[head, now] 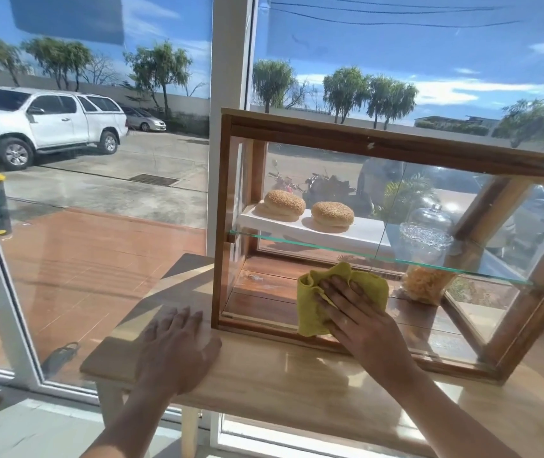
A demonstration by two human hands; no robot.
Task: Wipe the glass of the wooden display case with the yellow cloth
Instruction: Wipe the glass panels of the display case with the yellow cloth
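Observation:
The wooden display case point(396, 145) stands on a light wooden table point(283, 375), its front glass point(313, 180) facing me. My right hand point(359, 320) presses the yellow cloth point(310, 304) flat against the lower left part of that glass, fingers spread over the cloth. My left hand point(178, 350) rests palm down on the table, just left of the case's lower left corner, holding nothing.
Inside the case, two sesame buns point(331, 214) lie on a white board above a glass shelf point(346, 252), with a glass-domed jar point(427, 236) at the right. A large window point(98, 160) with a white frame post point(227, 61) stands directly behind the table.

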